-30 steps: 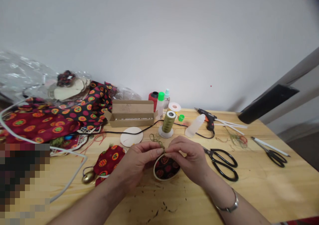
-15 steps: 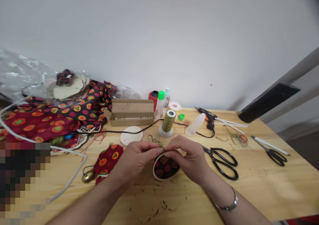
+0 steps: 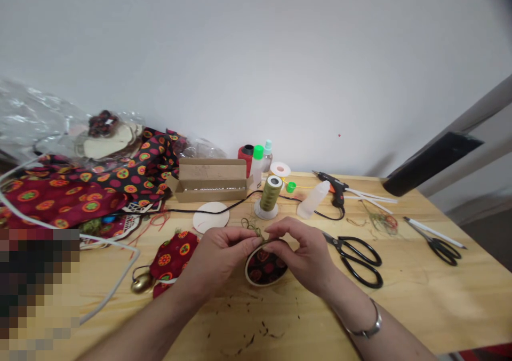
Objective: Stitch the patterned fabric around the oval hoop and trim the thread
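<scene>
My left hand [image 3: 224,254] and my right hand [image 3: 302,249] meet over a small oval wooden piece covered in dark patterned fabric [image 3: 264,269] that lies on the wooden table [image 3: 420,291]. Both hands pinch a strand of olive green thread [image 3: 253,226] at the top edge of the oval. Fingers of both hands are closed on the thread. A spool of olive thread [image 3: 271,194] stands just behind the hands. My right wrist wears a metal bracelet.
Black scissors [image 3: 358,258] lie right of my right hand, smaller scissors [image 3: 438,245] farther right. Behind are a glue gun [image 3: 334,186], a squeeze bottle [image 3: 313,200], an open cardboard box [image 3: 210,182] and a round wooden disc [image 3: 210,218]. Patterned fabric [image 3: 80,190] piles at left; a fabric piece with a gold bell [image 3: 143,283] lies nearby.
The hands stay together pinching the thread; the fingers shift slightly and the thread loop above them moves a little. The oval piece stays put.
</scene>
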The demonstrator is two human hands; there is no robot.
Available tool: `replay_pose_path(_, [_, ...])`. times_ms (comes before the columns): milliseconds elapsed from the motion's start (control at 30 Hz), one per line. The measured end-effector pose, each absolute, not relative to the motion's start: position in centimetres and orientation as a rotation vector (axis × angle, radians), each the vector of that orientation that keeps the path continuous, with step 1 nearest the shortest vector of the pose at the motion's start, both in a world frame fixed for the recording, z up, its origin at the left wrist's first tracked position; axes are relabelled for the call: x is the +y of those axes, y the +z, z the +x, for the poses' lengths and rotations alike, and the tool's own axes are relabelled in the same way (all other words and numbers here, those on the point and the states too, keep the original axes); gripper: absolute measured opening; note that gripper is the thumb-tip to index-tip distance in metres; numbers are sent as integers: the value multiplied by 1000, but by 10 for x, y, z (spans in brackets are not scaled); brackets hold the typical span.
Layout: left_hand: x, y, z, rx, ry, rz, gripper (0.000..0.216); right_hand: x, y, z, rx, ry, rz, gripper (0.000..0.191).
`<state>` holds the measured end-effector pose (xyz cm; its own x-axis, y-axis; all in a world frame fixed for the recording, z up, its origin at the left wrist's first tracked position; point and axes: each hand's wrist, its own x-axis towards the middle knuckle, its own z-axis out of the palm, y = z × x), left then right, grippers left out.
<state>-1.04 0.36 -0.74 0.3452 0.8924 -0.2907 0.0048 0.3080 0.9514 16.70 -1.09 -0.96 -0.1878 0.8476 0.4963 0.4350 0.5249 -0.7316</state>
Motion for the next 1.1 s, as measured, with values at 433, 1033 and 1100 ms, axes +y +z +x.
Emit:
replay_pose_path(433, [2, -5, -9, 1171, 785, 1245, 16, -11, -11, 166, -1849, 546, -995, 9])
replay_pose_path(1033, [2, -5, -8, 1084, 788, 1141, 13, -10, -12, 168, -1816, 528, -1028, 13])
replay_pose_path(1100, [2, -4, -8, 1104, 791, 1163, 13, -10, -12, 167, -1807, 536, -1025, 13])
